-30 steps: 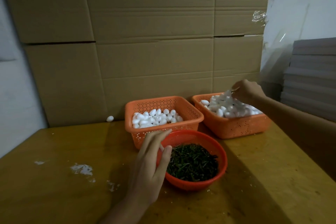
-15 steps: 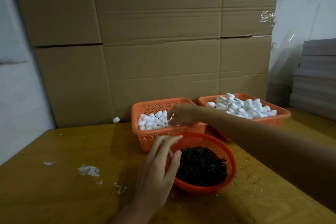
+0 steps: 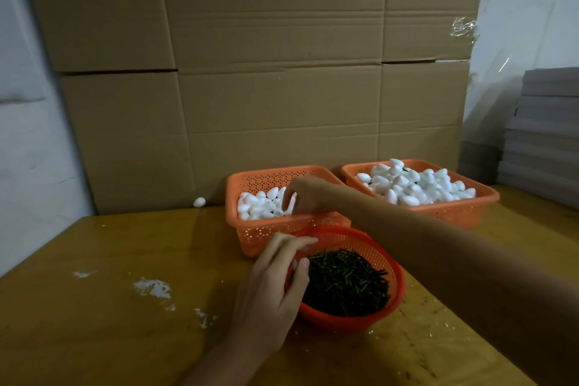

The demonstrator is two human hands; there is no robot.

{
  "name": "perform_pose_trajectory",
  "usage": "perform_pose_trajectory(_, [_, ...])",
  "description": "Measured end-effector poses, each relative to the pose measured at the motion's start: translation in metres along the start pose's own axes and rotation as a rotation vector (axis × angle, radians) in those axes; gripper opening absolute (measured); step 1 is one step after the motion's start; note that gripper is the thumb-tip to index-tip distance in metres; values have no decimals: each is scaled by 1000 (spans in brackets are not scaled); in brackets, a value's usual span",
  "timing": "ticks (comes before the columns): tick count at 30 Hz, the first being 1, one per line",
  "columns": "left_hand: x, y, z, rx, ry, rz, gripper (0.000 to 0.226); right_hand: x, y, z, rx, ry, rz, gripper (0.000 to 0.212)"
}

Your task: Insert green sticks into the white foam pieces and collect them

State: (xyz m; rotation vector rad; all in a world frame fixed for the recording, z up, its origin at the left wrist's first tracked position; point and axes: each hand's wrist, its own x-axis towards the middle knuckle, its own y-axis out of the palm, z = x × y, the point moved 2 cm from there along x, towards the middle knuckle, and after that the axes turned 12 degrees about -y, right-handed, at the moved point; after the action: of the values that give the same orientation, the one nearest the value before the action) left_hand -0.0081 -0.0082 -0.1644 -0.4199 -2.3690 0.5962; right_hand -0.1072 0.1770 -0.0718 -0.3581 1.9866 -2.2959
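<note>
- Stretched across into the left basket (image 3: pixel 250 235), right hand (image 3: pixel 308 194), fingertips pinching a foam piece (image 3: pixel 290 203) off the heap.
- At the rim of the round bowl (image 3: pixel 399 290), left hand (image 3: pixel 269 288), fingers loosely bent above the green sticks (image 3: pixel 344 285); impossible to tell whether holding one.
- Just beside, right basket (image 3: pixel 454 216), heaped with foam.
- Beneath all, wooden table (image 3: pixel 94 323).
</note>
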Motion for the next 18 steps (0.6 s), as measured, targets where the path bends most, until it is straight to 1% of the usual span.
perform_pose_trajectory(1, [0,0,0,-5,2,5,42,-4,-4,4,-31,-9,-88,32])
perform_pose_trajectory(2, [0,0,0,-15,-2,7,40,-10,-8,10,-39,-36,-211,34])
perform_pose_trajectory(4, [-1,1,2,-19,-6,-16,40,-28,-20,23,114,-83,-483,33])
perform_pose_trajectory(5, [-1,1,2,-29,-21,-25,46,-41,-22,28,236,-107,-586,32])
perform_pose_trajectory(6, [-1,0,3,-49,-44,-30,53,-56,-22,38,341,-135,-644,30])
perform_pose_trajectory(7, [-1,1,3,-82,-72,-29,63,-71,-19,45,409,-166,-659,27])
perform_pose_trajectory(9, [0,1,4,-148,-99,-29,79,-99,-11,55,428,-196,-664,16])
perform_pose_trajectory(11, [0,1,5,-184,-96,-40,84,-124,-5,57,472,-181,-654,12])
perform_pose_trajectory(13, [1,0,6,-199,-96,-61,77,-138,2,54,593,-162,-604,13])
perform_pose_trajectory(15, [1,-1,5,-194,-87,-64,57,-146,11,53,671,-145,-557,15])
perform_pose_trajectory(16, [1,-2,4,-188,-83,-64,49,-149,16,52,694,-143,-551,18])
perform_pose_trajectory(18, [1,-4,1,-177,-71,-75,39,-154,25,50,684,-144,-552,26])
